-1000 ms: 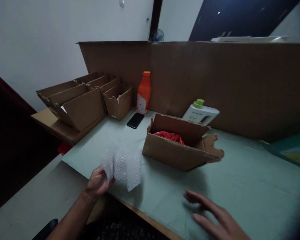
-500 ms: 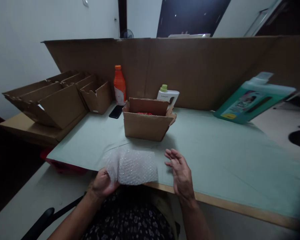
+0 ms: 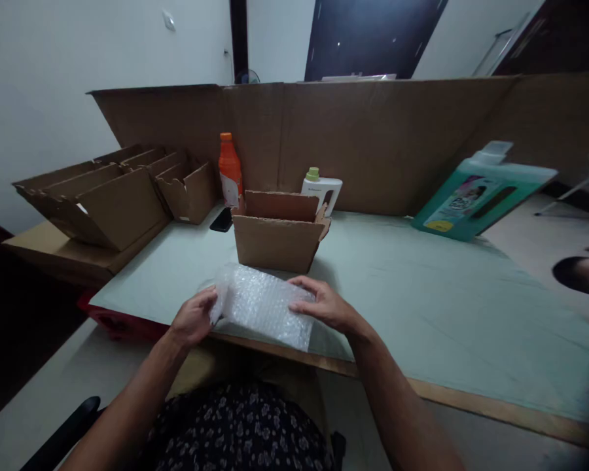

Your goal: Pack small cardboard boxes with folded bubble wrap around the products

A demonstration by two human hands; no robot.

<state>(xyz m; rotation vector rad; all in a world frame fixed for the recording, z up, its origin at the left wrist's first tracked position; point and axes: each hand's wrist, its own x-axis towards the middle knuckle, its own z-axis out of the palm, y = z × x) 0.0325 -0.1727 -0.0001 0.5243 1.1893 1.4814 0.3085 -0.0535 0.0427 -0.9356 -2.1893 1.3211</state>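
Observation:
A bubble wrap packet (image 3: 262, 304) is held over the table's front edge, its far side close to an open cardboard box. My left hand (image 3: 195, 317) grips the packet's left end between thumb and fingers. On its right end, my right hand (image 3: 321, 304) is closed, with fingers over the top and thumb on the surface. The cardboard box (image 3: 275, 242) stands upright just beyond the packet; its inside is mostly hidden by the front wall.
Several cardboard boxes (image 3: 122, 209) stand at the left. Behind are an orange bottle (image 3: 230, 173), a black phone (image 3: 222, 220) and a white bottle (image 3: 324, 190) with a green cap. A large teal bottle (image 3: 471, 199) stands at right. A cardboard wall (image 3: 373, 144) borders the table's back.
My right hand has come left from the bare table and taken hold of the bubble wrap packet's right end. The packet has risen slightly and tilted, its right end lower.

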